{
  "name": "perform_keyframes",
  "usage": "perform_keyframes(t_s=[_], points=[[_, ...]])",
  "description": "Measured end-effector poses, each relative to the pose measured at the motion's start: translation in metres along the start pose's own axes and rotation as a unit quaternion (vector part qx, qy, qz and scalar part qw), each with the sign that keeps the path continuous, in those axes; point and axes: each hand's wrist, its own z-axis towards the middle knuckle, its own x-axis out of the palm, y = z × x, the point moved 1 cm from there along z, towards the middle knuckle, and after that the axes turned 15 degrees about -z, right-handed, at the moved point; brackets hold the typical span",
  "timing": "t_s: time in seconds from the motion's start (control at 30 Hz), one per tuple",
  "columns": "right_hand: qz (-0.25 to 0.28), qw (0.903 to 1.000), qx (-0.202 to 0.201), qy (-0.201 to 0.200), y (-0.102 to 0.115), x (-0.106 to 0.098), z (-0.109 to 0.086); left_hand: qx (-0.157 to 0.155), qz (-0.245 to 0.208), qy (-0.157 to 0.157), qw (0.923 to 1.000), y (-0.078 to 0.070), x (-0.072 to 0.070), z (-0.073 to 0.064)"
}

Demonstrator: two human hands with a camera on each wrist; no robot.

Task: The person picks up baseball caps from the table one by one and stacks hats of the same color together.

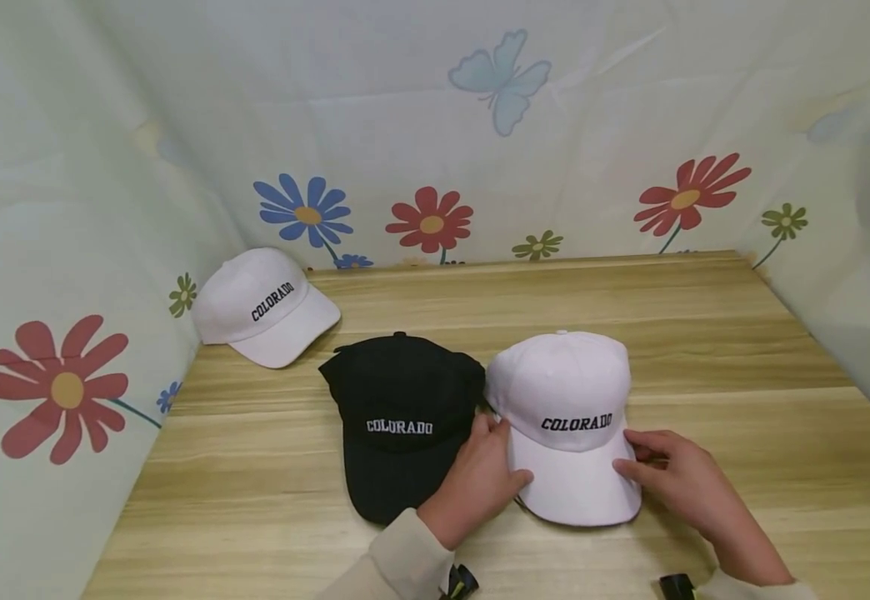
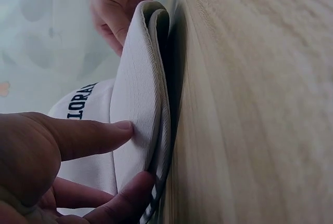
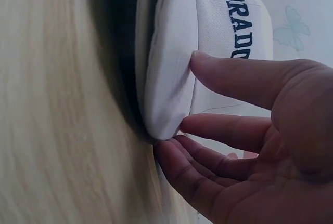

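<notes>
A white cap (image 1: 566,392) lettered COLORADO sits right of centre on the table, its brim toward me. In both wrist views a second pale brim edge (image 2: 163,94) lies right under its top brim, with a dark layer (image 3: 125,63) below. My left hand (image 1: 480,471) pinches the brim's left edge, thumb on top and a finger at the rim. On the other side my right hand (image 1: 678,471) holds the right edge between thumb and fingers. Close by the left hand lies a black COLORADO cap (image 1: 405,392).
Another white COLORADO cap (image 1: 270,308) rests at the table's back left corner, against the flowered cloth (image 1: 375,108) that hangs around the back and sides. Wood-grain tabletop (image 1: 742,358) extends behind and right of the caps.
</notes>
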Motion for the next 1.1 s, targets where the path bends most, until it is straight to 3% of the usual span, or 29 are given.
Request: perform_keyframes(t_s=[0.37, 0.57, 0.73, 0.9, 1.1], points=[[-0.036, 0.9993, -0.012, 0.0, 0.009, -0.006, 0.001, 0.028, 0.003, 0.005, 0.9996, 0.002, -0.007, -0.003], [-0.069, 0.9972, -0.027, 0.008, 0.017, -0.017, 0.001, 0.044, 0.015, 0.025, 0.9986, 0.002, -0.012, -0.003], [-0.083, 0.9954, -0.03, -0.036, 0.03, -0.034, -0.005, 0.05, 0.012, 0.048, 0.9975, -0.002, -0.021, -0.007], [-0.083, 0.9914, -0.042, -0.092, 0.052, -0.052, -0.009, 0.085, 0.005, 0.044, 0.9954, -0.016, -0.038, -0.012], [-0.066, 0.9869, -0.086, -0.12, 0.085, -0.064, -0.005, 0.081, -0.017, 0.035, 0.9959, -0.024, -0.056, -0.016]])
